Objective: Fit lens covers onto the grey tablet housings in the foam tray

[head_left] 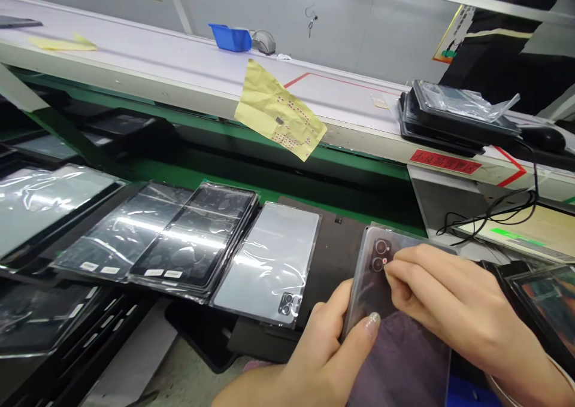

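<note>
My left hand (330,347) grips the left edge of a tablet (404,347), its thumb over the back. The tablet's glossy back faces up and shows two round camera lenses near its top left corner. Beside those lenses, the fingers of my right hand (453,299) are pinched together, and a tiny red spot shows at the fingertips. What the pinch holds, if anything, is too small to name. To the left lies a silver tablet (269,257) in clear film, back up. Further left is a stack of dark tablets (197,239) in clear film, screens up.
A white shelf (157,54) runs across behind, with a yellow sheet (281,111) hanging over its edge. On it are a blue bin (230,38) and a pile of wrapped devices (458,117). Black cable (498,209) dangles at the right. More wrapped tablets (49,197) lie far left.
</note>
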Motion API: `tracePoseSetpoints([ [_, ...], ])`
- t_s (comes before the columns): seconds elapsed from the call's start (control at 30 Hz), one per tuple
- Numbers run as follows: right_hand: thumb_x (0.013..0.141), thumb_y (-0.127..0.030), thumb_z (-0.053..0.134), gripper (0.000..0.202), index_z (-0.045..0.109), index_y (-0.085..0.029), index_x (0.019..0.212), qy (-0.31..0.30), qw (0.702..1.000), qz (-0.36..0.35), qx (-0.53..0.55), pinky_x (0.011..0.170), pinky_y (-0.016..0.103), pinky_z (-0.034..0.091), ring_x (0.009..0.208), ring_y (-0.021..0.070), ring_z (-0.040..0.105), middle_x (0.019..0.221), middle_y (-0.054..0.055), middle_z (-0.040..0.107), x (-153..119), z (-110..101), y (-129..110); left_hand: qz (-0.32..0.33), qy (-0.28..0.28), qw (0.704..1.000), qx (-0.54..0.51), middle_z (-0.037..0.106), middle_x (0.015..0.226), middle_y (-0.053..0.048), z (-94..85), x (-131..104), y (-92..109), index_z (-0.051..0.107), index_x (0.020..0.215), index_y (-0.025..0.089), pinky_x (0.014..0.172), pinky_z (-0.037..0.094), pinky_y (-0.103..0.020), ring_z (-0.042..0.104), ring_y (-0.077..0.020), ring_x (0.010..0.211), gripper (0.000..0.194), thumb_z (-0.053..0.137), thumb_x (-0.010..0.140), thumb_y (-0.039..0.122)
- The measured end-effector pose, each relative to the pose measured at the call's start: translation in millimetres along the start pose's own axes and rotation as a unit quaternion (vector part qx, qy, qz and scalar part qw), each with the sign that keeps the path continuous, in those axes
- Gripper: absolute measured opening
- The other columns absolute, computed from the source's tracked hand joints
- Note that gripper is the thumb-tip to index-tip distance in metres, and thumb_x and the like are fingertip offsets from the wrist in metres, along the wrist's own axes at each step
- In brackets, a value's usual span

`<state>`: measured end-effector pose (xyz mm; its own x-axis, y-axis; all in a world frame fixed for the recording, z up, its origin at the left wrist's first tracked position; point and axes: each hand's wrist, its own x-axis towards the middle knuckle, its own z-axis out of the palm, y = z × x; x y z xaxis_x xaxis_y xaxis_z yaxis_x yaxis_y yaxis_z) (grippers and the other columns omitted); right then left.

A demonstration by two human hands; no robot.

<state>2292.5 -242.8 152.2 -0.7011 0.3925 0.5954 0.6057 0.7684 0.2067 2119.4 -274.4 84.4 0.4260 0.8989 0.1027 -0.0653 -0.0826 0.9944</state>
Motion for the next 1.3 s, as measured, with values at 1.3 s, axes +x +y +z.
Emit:
tracePoseSetpoints([
  [1.3, 0.078, 0.002, 0.045, 0.027, 0.034, -0.022, 0.075, 0.039, 0.982, 0.108, 0.153, 0.059, 0.026, 0.043, 0.064, 0.0109, 0.048, 0.070, -0.003, 0.046, -5.4, 28.7, -3.6, 0.007, -0.002, 1.000, 0.000, 0.054, 0.080, -0.001, -1.0, 1.3, -3.7, 0.053, 0.116, 0.016, 0.072, 0.043, -0.027, 0.046, -0.0133, 0.073, 0.034, 0.039, 0.094, 0.038],
])
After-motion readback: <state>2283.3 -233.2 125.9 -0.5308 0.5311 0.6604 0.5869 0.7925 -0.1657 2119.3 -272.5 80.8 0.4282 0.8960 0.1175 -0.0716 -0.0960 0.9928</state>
